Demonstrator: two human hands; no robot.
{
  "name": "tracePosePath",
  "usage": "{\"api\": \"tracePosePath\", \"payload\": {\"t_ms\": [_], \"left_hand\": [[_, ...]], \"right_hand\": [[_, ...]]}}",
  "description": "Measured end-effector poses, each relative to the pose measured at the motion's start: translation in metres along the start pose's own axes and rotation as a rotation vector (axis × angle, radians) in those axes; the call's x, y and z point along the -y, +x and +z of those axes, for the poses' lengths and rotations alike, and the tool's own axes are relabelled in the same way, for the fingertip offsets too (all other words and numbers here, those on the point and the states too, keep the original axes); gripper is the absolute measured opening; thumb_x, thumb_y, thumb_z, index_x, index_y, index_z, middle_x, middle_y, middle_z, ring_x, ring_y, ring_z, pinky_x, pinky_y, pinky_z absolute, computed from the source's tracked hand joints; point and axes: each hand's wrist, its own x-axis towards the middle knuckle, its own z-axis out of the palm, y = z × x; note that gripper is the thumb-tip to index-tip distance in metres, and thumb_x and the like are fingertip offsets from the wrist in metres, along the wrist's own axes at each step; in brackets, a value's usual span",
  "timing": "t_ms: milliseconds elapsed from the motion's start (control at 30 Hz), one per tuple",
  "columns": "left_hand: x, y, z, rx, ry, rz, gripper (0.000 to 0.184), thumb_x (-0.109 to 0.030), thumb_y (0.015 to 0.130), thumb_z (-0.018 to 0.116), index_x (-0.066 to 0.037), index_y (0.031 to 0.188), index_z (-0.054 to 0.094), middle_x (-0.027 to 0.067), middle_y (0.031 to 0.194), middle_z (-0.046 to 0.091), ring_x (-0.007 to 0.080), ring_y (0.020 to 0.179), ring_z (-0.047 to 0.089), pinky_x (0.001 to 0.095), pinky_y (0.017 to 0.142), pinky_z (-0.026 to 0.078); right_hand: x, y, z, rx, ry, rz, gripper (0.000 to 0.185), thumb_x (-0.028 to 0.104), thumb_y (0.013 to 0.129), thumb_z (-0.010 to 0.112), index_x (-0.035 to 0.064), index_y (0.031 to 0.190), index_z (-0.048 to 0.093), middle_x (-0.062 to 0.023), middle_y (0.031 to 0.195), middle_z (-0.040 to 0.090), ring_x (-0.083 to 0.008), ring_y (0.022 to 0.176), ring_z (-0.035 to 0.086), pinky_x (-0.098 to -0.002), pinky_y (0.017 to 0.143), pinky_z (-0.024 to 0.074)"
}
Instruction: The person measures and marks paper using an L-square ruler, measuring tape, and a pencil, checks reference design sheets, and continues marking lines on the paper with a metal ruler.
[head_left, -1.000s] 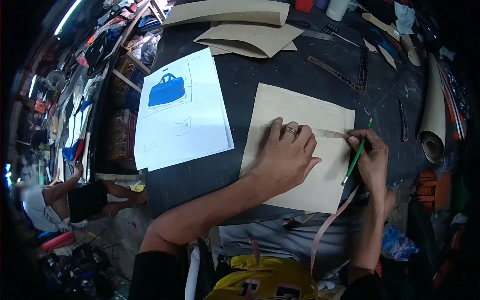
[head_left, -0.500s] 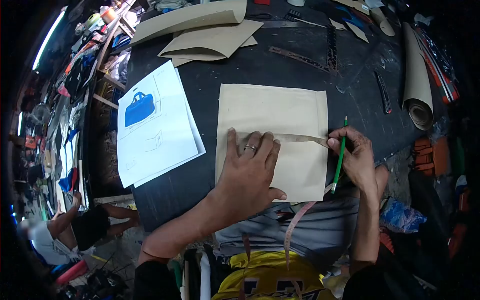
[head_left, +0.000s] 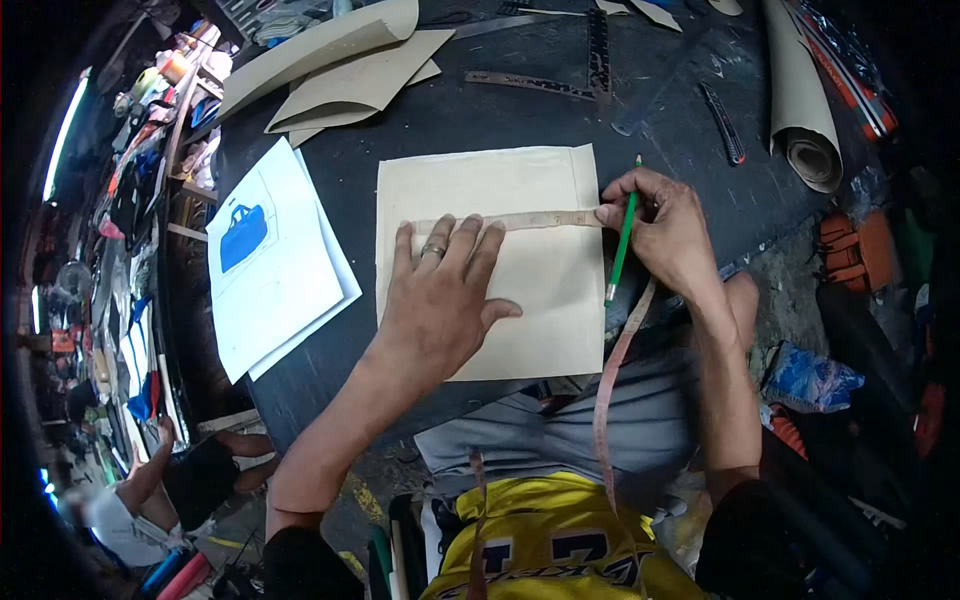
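On the dark, scuffed worktop, a flat tan paper rectangle is pressed by the left hand's spread fingers; across it, a thin, printed tape is pinched by the right hand's fingers, a slim green pencil also held.

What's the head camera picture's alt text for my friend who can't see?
The left hand presses a measuring tape on tan paper; the right hand holds the tape and a green pencil. A picture of a blue bag lies to the left.
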Motion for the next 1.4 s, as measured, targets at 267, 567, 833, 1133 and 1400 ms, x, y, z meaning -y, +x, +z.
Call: {"api": "tracePosePath", "payload": {"t_ms": [267,567,833,1133,1400], "left_hand": [[-0.048,-0.078,0.004,0.053,-0.096,-0.047,0.085,-0.062,0.102,0.065,-0.01,0.166,0.042,0.0209,0.165,0.044,0.0448,0.158,0.038,0.0723,0.13,0.021],[-0.056,-0.07,0.01,-0.051,-0.161,-0.122,0.077,-0.051,0.103,0.07,-0.014,0.166,0.045,0.0211,0.163,0.045,0.0459,0.158,0.036,0.0726,0.128,0.02],[-0.059,-0.068,0.01,-0.055,-0.139,-0.133,0.077,-0.049,0.101,0.074,-0.014,0.164,0.048,0.022,0.16,0.046,0.0477,0.154,0.038,0.074,0.127,0.02],[-0.065,-0.079,0.023,-0.109,-0.135,-0.149,0.08,-0.047,0.099,0.077,-0.014,0.165,0.046,0.0238,0.161,0.042,0.0486,0.154,0.037,0.0752,0.127,0.021],[-0.064,-0.079,0.027,-0.109,-0.157,-0.101,0.083,-0.048,0.1,0.077,-0.009,0.166,0.044,0.0249,0.161,0.042,0.0505,0.153,0.037,0.0749,0.126,0.025]], "right_hand": [[-0.001,-0.074,-0.007,0.141,0.065,0.023,0.017,0.007,0.09,0.088,-0.0005,0.101,0.076,-0.0031,0.078,0.068,-0.008,0.068,0.057,-0.0279,0.062,0.0454],[-0.003,-0.076,-0.002,0.067,0.133,-0.01,0.017,0.003,0.089,0.085,-0.003,0.101,0.075,-0.0103,0.079,0.07,-0.0131,0.066,0.061,-0.0333,0.062,0.0486],[-0.004,-0.073,-0.005,0.129,0.153,-0.031,0.015,-0.001,0.088,0.081,-0.0045,0.1,0.073,-0.017,0.083,0.072,-0.022,0.067,0.067,-0.038,0.065,0.0522],[-0.01,-0.072,-0.001,0.159,0.114,-0.067,0.021,0.004,0.086,0.088,-0.0007,0.102,0.074,-0.0111,0.086,0.074,-0.0158,0.079,0.072,-0.034,0.07,0.0552],[-0.006,-0.069,-0.005,0.215,0.151,0.028,0.02,0.004,0.087,0.087,-0.0002,0.102,0.075,-0.0087,0.084,0.072,-0.0137,0.074,0.067,-0.0311,0.068,0.052]]}}
